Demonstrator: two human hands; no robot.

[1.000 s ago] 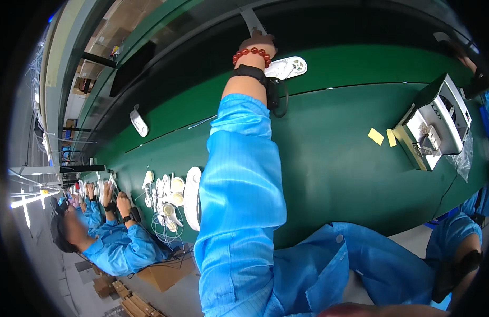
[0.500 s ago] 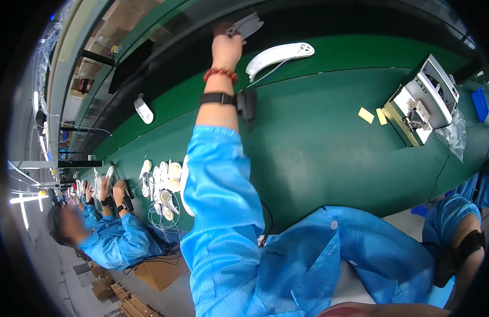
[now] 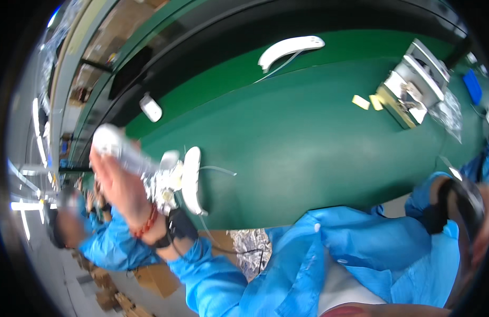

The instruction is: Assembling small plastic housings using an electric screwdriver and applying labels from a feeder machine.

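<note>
My left hand [image 3: 123,185], with a red bead bracelet and a black strap at its wrist, is raised over the left side of the bench. It grips a long white plastic part [image 3: 109,141] with a rounded end; motion smears it. Just right of that hand, a curved white shell [image 3: 191,182] with a thin cable lies on the bench, beside a cluster of small white parts [image 3: 168,193]. Blurred at the far right rim is my right hand [image 3: 485,222], its fingers not readable. A dark shape, smeared, shows by its wrist.
On the green bench [image 3: 308,142], another curved white shell [image 3: 292,50] with a cable lies at the back. A small white part [image 3: 150,108] sits back left. An open box [image 3: 403,103], yellow slips [image 3: 361,102] and clear plastic [image 3: 448,116] are at right. A co-worker [image 3: 107,238] sits left.
My left hand has swung from the back of the bench to the left and nearer, carrying the white part. My right hand has come up at the right rim. The view has shifted slightly.
</note>
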